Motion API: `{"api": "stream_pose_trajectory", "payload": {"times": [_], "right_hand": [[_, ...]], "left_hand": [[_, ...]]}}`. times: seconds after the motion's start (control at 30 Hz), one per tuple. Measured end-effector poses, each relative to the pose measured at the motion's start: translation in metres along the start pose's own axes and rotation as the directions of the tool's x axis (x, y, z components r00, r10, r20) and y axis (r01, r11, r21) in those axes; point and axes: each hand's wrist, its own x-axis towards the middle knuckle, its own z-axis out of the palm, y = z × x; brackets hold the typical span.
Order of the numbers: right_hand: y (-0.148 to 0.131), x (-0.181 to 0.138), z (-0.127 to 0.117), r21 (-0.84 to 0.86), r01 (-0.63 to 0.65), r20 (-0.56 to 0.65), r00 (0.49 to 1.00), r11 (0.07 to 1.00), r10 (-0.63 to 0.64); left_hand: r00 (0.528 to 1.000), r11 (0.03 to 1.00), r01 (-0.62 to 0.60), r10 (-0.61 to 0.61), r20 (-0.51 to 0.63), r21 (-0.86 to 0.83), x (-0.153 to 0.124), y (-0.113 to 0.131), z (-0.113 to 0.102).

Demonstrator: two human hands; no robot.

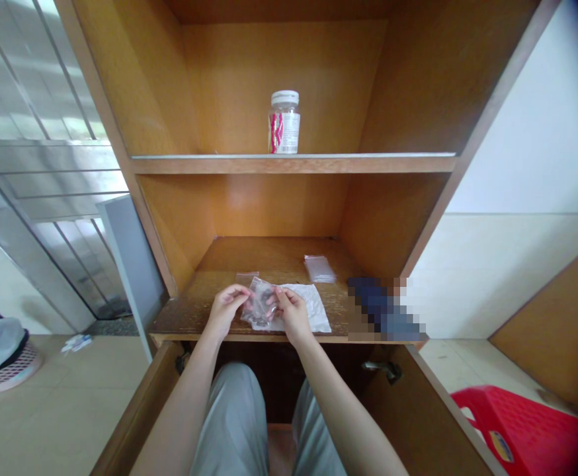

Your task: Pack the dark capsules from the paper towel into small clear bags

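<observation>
A small clear plastic bag (263, 303) is held up between my two hands over the wooden cabinet shelf. Its left side is pinched by the fingers of my left hand (225, 309). At the bag's right edge, my right hand (293, 312) grips it between thumb and fingers. Whether anything is inside the bag is too small to tell. Beneath it lies a white sheet of paper or tissue (320, 311), partly hidden by my right hand. Another clear bag (246, 277) lies just behind my left hand. Farther back on the right rests a stack of clear zip bags (319, 269).
On the upper shelf stands a white-capped jar (284, 124). A pixelated dark blue item (375, 307) lies at the lower shelf's right end. Open cabinet doors (432, 410) flank my knees. A red plastic stool or crate (527, 430) stands right; a lined basket (8, 363) stands left.
</observation>
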Motion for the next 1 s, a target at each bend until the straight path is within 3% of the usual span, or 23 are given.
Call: {"api": "stream_pose_trajectory", "payload": {"times": [0.27, 0.4, 0.63, 1.0], "right_hand": [[-0.001, 0.001, 0.000, 0.059, -0.002, 0.007, 1.000, 0.998, 0.001], [-0.001, 0.001, -0.001, 0.065, -0.018, 0.025, 1.000, 0.998, 0.016], [-0.002, -0.001, 0.000, 0.030, -0.001, 0.047, 0.999, 1.000, 0.000], [0.000, 0.000, -0.001, -0.005, 0.001, 0.053, 0.999, 1.000, -0.001]], "left_hand": [[1.000, 0.997, 0.002, -0.002, 0.000, 0.078, 0.014, 0.010, 0.001], [0.991, 0.984, 0.000, 0.025, -0.135, 0.180, 0.032, 0.012, -0.001], [0.966, 0.964, 0.033, 0.037, -0.254, 0.263, 0.056, -0.022, -0.007], [0.969, 0.903, 0.056, 0.054, -0.241, 0.426, 0.058, -0.043, -0.016]]}}
